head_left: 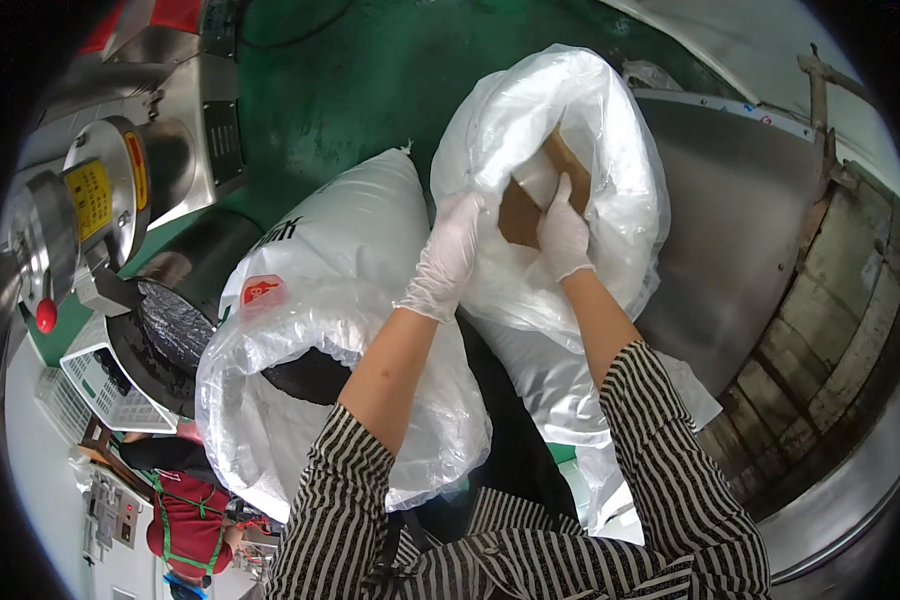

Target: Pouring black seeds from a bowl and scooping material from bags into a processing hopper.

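Note:
A large sack with a clear plastic liner (610, 130) stands open in front of me, with brown grainy material (520, 215) inside. My left hand (457, 225), in a white glove, is closed on the liner's left rim. Inside the mouth, my right hand (566, 232), gloved too, has its thumb up and its other fingers mostly hidden. It grips what looks like a shiny metal scoop (538, 180), resting in the brown material. Under my left forearm is a second open bag with a plastic liner (240, 410), holding black material (305, 376).
A full white sack (360, 210) lies behind the second bag. Steel machinery (160, 160) and a white plastic crate (120, 385) are on the left. A steel panel (720, 220) and wooden boards (830, 320) border the right. A person in red (185, 520) is at lower left.

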`<state>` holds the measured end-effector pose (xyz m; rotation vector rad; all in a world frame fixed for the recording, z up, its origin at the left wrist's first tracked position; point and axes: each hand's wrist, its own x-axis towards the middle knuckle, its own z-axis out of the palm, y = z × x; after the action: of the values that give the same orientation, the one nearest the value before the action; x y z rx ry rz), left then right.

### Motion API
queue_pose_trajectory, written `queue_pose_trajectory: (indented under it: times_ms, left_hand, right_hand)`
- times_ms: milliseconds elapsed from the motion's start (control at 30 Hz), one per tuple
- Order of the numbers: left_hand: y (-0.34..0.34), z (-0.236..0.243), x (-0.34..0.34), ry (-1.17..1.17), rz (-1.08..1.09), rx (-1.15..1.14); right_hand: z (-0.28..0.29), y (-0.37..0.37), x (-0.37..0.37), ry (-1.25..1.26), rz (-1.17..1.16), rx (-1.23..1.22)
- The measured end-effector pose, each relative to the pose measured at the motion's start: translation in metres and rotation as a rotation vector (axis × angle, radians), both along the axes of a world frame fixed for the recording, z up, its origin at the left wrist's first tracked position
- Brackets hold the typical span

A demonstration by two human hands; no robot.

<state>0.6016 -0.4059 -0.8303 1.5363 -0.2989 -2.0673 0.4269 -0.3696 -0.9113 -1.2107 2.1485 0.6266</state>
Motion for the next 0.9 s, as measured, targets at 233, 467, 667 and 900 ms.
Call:
queue_pose_trajectory:
  times_ms: [233,467,667,900]
  left_hand:
    - [0.073,0.01,-0.057,0.187,-0.83,-0.409]
    - [0.068,0.014,-0.052,0.208,-0.561,-0.297]
    - [0.053,0.016,-0.012,-0.38,-0.411,-0.709]
    - [0.025,0.019,-0.023,-0.016,-0.361,-0.177]
  right_hand:
    - [-0.04,0.095,-0.077,-0.231,-0.497,-0.232]
    - [-0.023,0.147,-0.114,-0.097,-0.306,-0.459]
    - [-0.051,0.072,-0.028,-0.839,-1.306,-0.146]
    - [-0.06,0.064,-0.035,-1.289,-1.697,0.059]
